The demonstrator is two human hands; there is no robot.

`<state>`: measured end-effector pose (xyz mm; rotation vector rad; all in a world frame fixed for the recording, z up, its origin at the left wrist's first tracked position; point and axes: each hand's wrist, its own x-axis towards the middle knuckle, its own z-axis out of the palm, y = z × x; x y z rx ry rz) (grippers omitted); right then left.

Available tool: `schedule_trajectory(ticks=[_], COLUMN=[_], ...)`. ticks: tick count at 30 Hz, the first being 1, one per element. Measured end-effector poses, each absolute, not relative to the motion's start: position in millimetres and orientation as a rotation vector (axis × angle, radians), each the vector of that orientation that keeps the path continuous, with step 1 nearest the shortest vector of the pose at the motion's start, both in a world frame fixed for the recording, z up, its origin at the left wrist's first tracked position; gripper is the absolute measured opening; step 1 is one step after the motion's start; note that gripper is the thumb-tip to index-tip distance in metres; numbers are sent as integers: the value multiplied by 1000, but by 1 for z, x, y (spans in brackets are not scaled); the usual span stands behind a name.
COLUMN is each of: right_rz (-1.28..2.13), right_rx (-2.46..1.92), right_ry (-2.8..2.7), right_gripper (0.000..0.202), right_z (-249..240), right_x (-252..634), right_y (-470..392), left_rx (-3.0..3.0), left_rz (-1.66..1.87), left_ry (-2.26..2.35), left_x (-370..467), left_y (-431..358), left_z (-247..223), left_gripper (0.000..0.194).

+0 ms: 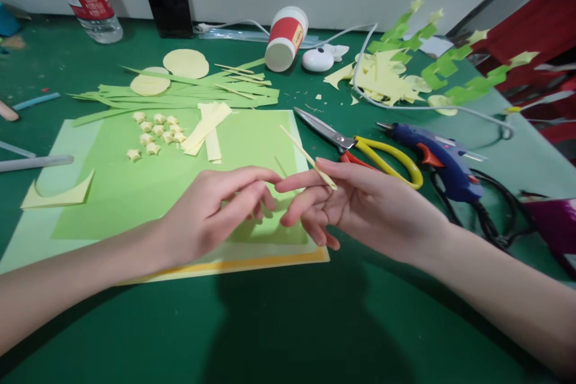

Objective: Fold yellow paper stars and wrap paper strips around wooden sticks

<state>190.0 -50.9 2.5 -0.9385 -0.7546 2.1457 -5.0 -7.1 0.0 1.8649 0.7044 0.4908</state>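
Between the thumb and fingers of my right hand [346,198] is a thin pale yellow paper strip [301,150], slanting up to the left. My left hand [225,210] has its fingers loosely curled, its index fingertip at the tip of my right index finger; nothing shows in it. Both hands are above light green paper sheets [112,192]. Several small folded paper stars [157,130] lie on the sheets beside wider pale yellow strips [207,129]. A curved paper offcut [58,192] rests at the left.
Scissors [342,141] and a blue glue gun [445,159] with a cord lie at the right. Behind are green strips [189,93], a tipped paper cup [287,39], yellow scraps [382,75], green zigzag strips [477,87] and a bottle [92,0].
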Motion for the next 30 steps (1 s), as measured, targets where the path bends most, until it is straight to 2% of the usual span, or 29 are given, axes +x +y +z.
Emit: schedule_trajectory(ticks=[2, 6, 9, 13, 15, 17, 21, 25, 30], right_rz=[2128, 2080, 1906, 1660, 1760, 1968, 2302, 2337, 2147], right_rx=[-944, -987, -1094, -1161, -1111, -1055, -1017, -1059, -1166], right_ry=[-768, -807, -883, -955, -1028, -1116, -1198, -1261, -1348], right_gripper=[39, 29, 29, 32, 37, 41, 41, 41, 43], right_z=[1, 3, 7, 15, 18, 17, 8, -1, -1], right_x=[189, 185, 185, 192, 196, 197, 194, 188, 189], right_y=[-53, -55, -55, -50, -49, -50, -51, -49, -47], left_rx=[1923, 2125, 2161, 1868, 1709, 1518, 1228, 1532, 1796], left_rz=[437, 363, 349, 521, 673, 679, 321, 75, 207], left_ry=[762, 818, 721, 771, 848, 830, 647, 707, 805], left_x=[-5, -4, -3, -4, -5, -5, -4, -2, -2], left_y=[-8, -9, -9, -3, 3, 10, 13, 3, -4], left_z=[3, 3, 2, 1, -2, -5, -5, 5, 10], left_gripper=[19, 29, 30, 17, 19, 16, 36, 24, 22])
